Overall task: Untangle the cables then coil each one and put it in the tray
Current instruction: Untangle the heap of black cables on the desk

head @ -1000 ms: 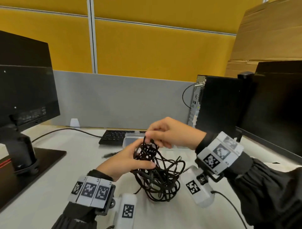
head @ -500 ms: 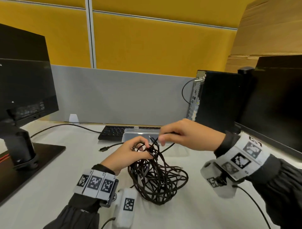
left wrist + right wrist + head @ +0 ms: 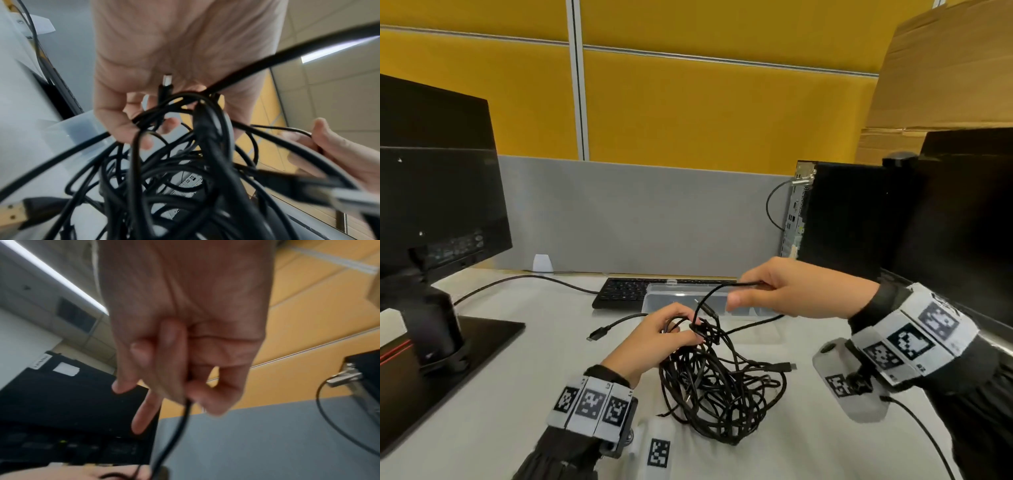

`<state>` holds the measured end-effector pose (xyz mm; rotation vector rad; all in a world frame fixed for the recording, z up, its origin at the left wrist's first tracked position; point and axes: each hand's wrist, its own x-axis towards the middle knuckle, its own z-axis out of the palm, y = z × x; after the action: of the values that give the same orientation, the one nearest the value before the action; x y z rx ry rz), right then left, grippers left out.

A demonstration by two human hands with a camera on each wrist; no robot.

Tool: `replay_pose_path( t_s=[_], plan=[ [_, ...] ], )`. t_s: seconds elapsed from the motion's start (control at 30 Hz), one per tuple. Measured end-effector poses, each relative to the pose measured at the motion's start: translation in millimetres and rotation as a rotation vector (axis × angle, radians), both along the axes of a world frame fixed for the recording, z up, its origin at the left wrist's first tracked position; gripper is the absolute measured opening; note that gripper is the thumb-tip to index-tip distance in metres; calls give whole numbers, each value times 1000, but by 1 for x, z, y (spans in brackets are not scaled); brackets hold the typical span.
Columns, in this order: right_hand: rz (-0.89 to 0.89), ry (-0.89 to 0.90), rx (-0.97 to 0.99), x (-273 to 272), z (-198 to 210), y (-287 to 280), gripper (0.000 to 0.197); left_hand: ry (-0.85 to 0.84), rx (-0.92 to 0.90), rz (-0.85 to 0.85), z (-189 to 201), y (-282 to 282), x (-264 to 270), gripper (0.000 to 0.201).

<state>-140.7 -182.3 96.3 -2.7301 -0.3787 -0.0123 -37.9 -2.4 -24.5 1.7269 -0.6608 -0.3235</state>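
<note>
The right hand (image 3: 796, 291) pinches one black cable strand (image 3: 714, 294) between thumb and curled fingers, holding it raised to the right of the tangle. The left hand (image 3: 654, 337) grips the top of the cable tangle (image 3: 717, 387), fingers curled through its loops; the rest of the bundle sags onto the white desk (image 3: 500, 394). Just beyond the hands sits a clear plastic tray (image 3: 671, 296), beside a black keyboard (image 3: 619, 291). Monitors stand left and right before a grey-and-yellow partition (image 3: 654, 212).
</note>
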Motion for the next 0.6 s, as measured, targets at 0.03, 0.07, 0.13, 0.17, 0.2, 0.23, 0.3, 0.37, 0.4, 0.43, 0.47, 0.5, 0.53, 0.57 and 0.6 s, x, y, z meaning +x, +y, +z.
replay_pose_path(
  t_s=[0.03,0.07,0.13,0.17,0.2,0.23,0.3,0.37,0.4,0.43,0.47,0.5,0.53,0.57,0.6],
  plan=[
    [9,7,23,-1,0,5,36,1,-11,5,0,0,0,14],
    [22,-5,82,-1,0,9,36,0,-20,3,0,1,1,14],
    [33,-64,285,1,1,14,39,11,-25,-16,0,2,-1,21],
    [47,-103,408,2,4,16,42,20,-18,-24,1,2,-2,26],
    [66,-145,529,4,7,16,44,30,-5,-28,1,3,-2,33],
    [82,-192,637,6,10,17,45,37,10,-34,1,3,-2,40],
    [101,-282,845,12,11,16,43,39,15,-49,1,4,-1,50],
    [121,-314,1113,17,7,14,39,26,19,-58,-1,5,1,53],
    [127,-321,1240,18,4,11,38,12,43,-55,-2,6,3,53],
    [109,-323,1340,19,1,8,37,-6,76,-57,-3,6,4,55],
    [66,-317,1395,19,-2,3,36,-19,111,-59,-5,5,4,57],
    [15,-300,1403,17,-4,-2,35,-27,137,-60,-8,4,4,60],
    [-27,-278,1363,15,-5,-7,34,-28,146,-57,-10,3,4,61],
    [-50,-263,1272,12,-6,-12,32,-26,140,-51,-11,2,5,60],
    [-58,-259,1124,10,-7,-16,29,-24,128,-41,-12,1,5,56]
  ],
)
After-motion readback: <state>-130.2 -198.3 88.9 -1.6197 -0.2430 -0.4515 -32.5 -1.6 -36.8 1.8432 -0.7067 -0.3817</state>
